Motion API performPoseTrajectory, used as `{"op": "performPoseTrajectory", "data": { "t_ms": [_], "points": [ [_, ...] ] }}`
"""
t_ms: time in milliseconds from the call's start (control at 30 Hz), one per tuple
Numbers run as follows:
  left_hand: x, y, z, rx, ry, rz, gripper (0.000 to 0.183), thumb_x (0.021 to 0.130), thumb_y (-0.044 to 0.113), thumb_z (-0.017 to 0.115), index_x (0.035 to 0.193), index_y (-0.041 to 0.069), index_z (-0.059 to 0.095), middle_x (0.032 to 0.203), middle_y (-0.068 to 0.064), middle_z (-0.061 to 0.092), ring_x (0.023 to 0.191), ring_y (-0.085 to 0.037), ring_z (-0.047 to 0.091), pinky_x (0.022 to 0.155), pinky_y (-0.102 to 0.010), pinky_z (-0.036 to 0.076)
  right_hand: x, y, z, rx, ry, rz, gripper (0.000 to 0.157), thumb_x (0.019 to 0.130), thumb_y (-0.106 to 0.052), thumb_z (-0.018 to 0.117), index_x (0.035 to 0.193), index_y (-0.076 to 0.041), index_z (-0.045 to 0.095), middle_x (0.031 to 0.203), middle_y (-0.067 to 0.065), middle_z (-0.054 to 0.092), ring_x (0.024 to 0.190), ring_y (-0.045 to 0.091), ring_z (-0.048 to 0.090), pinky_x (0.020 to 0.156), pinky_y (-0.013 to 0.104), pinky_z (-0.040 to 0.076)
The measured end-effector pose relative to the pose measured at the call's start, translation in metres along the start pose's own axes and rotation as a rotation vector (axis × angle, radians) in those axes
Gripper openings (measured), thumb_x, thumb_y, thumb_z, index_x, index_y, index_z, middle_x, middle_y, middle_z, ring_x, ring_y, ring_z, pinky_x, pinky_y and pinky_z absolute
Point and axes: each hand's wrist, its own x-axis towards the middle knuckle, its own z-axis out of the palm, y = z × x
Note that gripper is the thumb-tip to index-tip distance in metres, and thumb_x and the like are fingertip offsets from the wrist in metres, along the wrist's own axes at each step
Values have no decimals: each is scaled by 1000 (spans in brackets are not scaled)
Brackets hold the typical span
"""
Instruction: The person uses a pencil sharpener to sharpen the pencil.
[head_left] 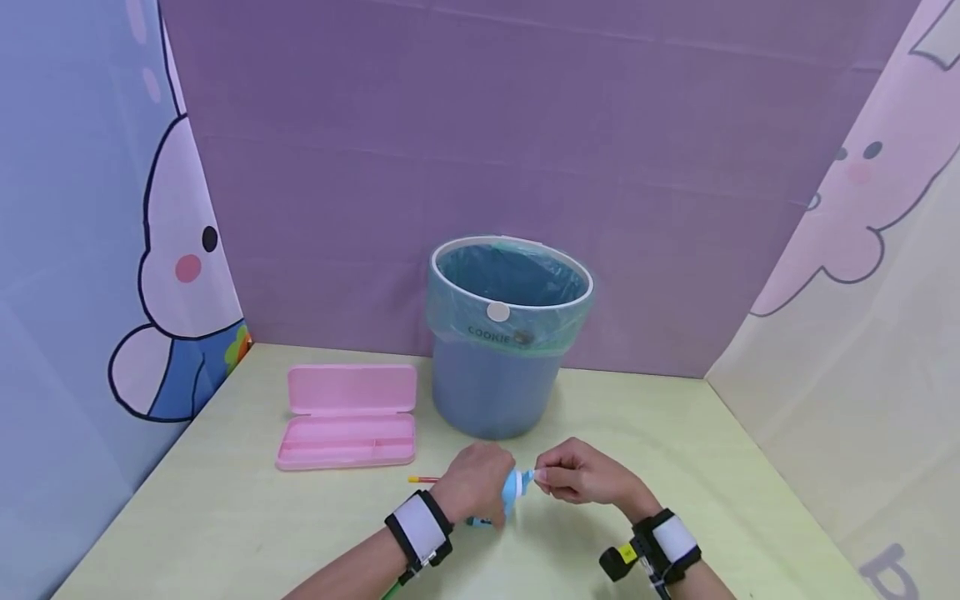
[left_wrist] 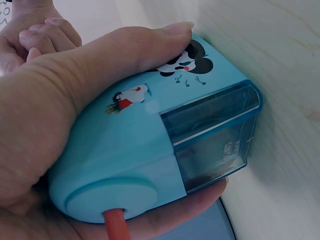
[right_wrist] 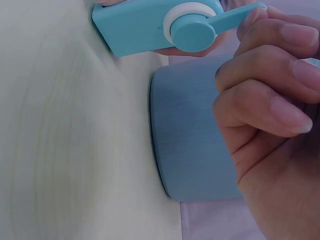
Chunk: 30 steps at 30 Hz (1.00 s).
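Note:
My left hand [head_left: 477,483] grips a light blue crank pencil sharpener [left_wrist: 120,150], thumb over its printed top and fingers beneath. A see-through shavings drawer [left_wrist: 215,150] fills one end of it, near the table surface. From the round port on the sharpener's left side sticks a pencil [head_left: 423,479], red in the left wrist view, with a yellow and red end in the head view. On the opposite side is the crank [right_wrist: 232,19]. Thumb and index finger of my right hand [head_left: 588,473] pinch its tip, the other fingers curled.
Behind the hands stands a blue trash bin [head_left: 491,383] lined with a thin green bag. To its left, a pink pencil case [head_left: 352,392] lies with its lid raised and its compartments showing. Purple and cartoon-printed sheets enclose the pale table [head_left: 202,517].

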Motion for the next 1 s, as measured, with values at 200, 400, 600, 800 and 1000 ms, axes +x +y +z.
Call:
{"op": "performPoseTrajectory", "data": {
  "t_ms": [200, 400, 600, 800, 1000],
  "points": [
    [0, 0, 0, 5, 4, 2, 46, 55, 31, 94, 83, 15, 60, 69, 7, 51, 64, -11, 47, 62, -25, 42, 1, 0, -2, -57, 25, 30, 32, 103, -14, 48, 83, 9, 56, 55, 5, 34, 42, 9, 29, 40, 22, 26],
    [0, -1, 1, 5, 11, 13, 48, 55, 31, 94, 86, 15, 61, 71, 7, 51, 66, -11, 47, 64, -26, 42, 4, 1, -4, -103, 51, 43, 33, 102, -17, 50, 82, 8, 57, 55, -1, 36, 43, 8, 31, 42, 22, 27],
    [1, -1, 1, -3, 5, 3, 48, 55, 32, 94, 88, 15, 62, 72, 7, 52, 67, -11, 47, 65, -26, 43, 8, -1, -6, -147, 63, 22, 32, 102, -15, 50, 83, 9, 58, 54, 11, 35, 44, 7, 33, 43, 21, 29],
    [1, -1, 2, 5, 3, 10, 48, 56, 33, 94, 88, 15, 63, 72, 7, 52, 66, -11, 47, 64, -25, 43, 10, 2, -9, -174, 88, 46, 31, 102, -13, 50, 83, 9, 59, 54, 7, 37, 44, 7, 34, 43, 21, 30],
    [2, -1, 1, 18, 3, 14, 45, 57, 32, 93, 84, 15, 60, 69, 7, 51, 64, -11, 47, 62, -25, 42, 13, 5, -11, -205, 108, 76, 32, 102, -18, 52, 83, 6, 60, 56, -3, 39, 44, 7, 34, 45, 21, 30]
  ]
}}
